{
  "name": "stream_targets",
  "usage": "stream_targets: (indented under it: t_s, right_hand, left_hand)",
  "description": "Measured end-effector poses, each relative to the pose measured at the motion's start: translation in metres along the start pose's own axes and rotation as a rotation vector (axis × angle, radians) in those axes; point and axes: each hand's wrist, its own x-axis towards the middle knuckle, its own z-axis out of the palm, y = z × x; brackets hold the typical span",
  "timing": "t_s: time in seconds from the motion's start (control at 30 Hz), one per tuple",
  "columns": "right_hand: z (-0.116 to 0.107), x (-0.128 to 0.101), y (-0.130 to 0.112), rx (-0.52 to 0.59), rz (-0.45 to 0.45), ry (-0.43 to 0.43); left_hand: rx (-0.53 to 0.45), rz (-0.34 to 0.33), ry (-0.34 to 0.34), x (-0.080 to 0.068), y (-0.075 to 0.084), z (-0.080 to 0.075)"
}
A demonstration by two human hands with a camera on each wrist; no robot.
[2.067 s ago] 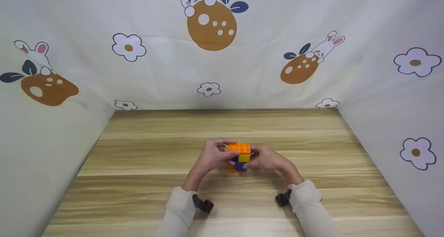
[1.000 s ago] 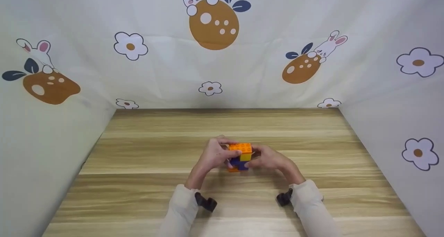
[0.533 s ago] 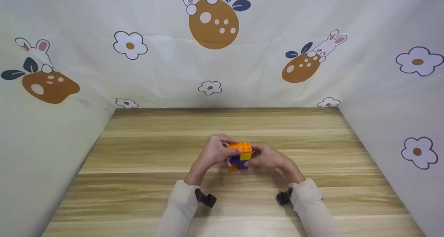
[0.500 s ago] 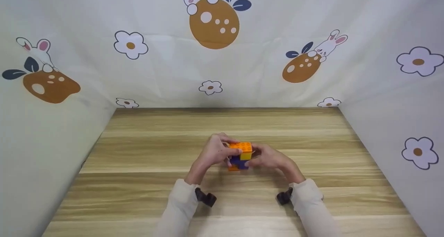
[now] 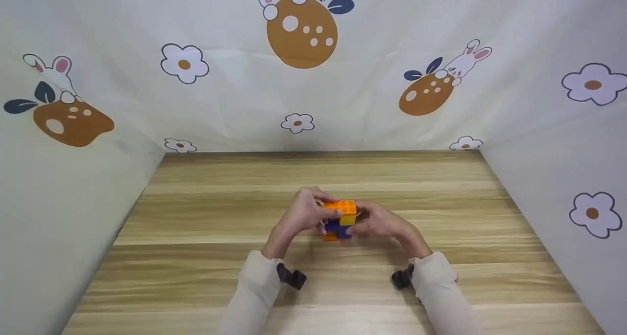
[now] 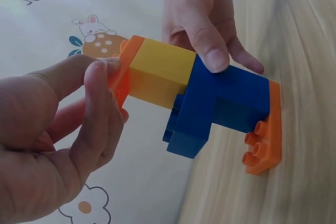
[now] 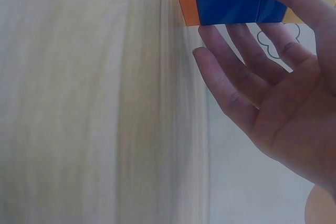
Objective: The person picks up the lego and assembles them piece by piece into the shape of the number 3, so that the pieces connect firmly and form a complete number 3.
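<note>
Pinching the orange top plate, the left hand (image 5: 304,213) held one side of the block stack (image 5: 339,220) — orange, yellow and blue — just above the wooden table (image 5: 196,217). Right hand (image 5: 379,222) gripped the other side, thumb on blue.

Hands inch away

Both hands (image 5: 306,213) and the block stack (image 5: 339,219) have edged slightly farther up the table (image 5: 441,188).

You can read one word only: "Juice", printed in dark slanted letters on the pale cartoon-patterned fabric backdrop (image 6: 47,3), at the top left of your left wrist view. Nothing else carries legible writing.
</note>
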Motion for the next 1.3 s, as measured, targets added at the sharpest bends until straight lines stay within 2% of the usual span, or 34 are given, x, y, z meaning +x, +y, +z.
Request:
stream_targets:
  t_s: [0.4, 0.67, 0.87, 1.03, 1.17, 1.3]
  right_hand:
    - [-0.002, 0.0, -0.001, -0.045, 0.009, -0.006]
    - [-0.004, -0.001, -0.001, -0.137, 0.004, -0.006]
    - [-0.004, 0.002, -0.002, -0.113, 0.01, 0.008]
    - [-0.002, 0.004, -0.002, -0.04, 0.029, 0.036]
    - [-0.004, 0.002, -0.003, -0.019, 0.045, 0.08]
    - [-0.009, 0.0, -0.004, -0.005, 0.017, 0.135]
  left_hand:
    - [0.009, -0.01, -0.006, -0.001, 0.0, 0.0]
    - [0.031, 0.033, 0.018, 0.006, -0.002, 0.004]
    - [-0.071, 0.069, 0.083, 0.012, -0.02, 0.007]
    - [-0.126, 0.11, 0.147, 0.014, -0.027, 0.009]
    - [-0.187, 0.139, 0.138, 0.015, -0.029, 0.011]
    - [-0.243, 0.157, 0.11, 0.017, -0.029, 0.011]
